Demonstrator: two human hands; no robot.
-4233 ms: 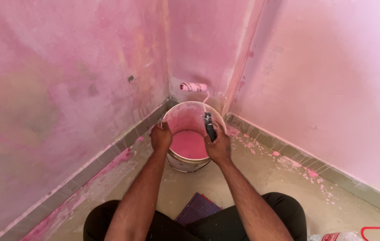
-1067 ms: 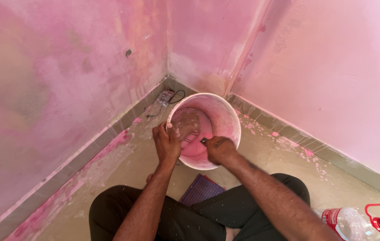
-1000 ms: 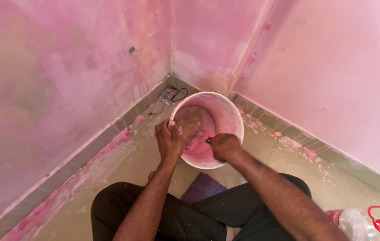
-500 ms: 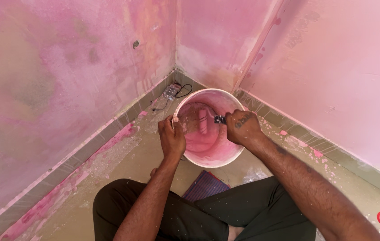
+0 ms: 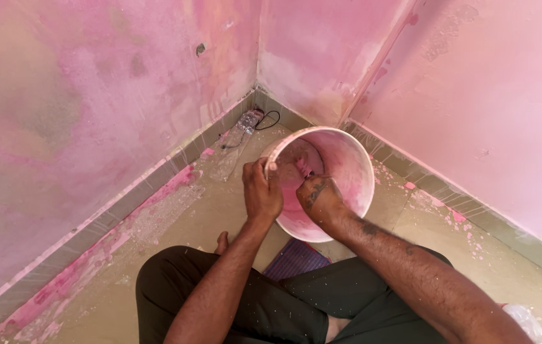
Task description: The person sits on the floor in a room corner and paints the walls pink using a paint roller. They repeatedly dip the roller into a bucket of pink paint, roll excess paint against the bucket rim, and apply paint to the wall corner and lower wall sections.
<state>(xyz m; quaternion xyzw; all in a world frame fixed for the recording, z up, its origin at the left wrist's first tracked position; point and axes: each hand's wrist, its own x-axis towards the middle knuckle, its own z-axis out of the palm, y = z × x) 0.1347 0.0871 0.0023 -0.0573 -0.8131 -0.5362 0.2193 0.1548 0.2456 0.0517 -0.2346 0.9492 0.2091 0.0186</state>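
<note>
While seated on floor, person works inside tilted paint bucket (image 5: 347,172) near wall corner.
L hand (image 5: 261,191) clamped on bucket rim; R hand (image 5: 318,197) reaches inside, fingers' grip can't tell; pink paint inside.

Bucket (image 5: 341,165) in corner, hands (image 5: 262,194) at rim

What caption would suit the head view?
Left hand grips the paint bucket rim; right hand reaches inside.
</note>
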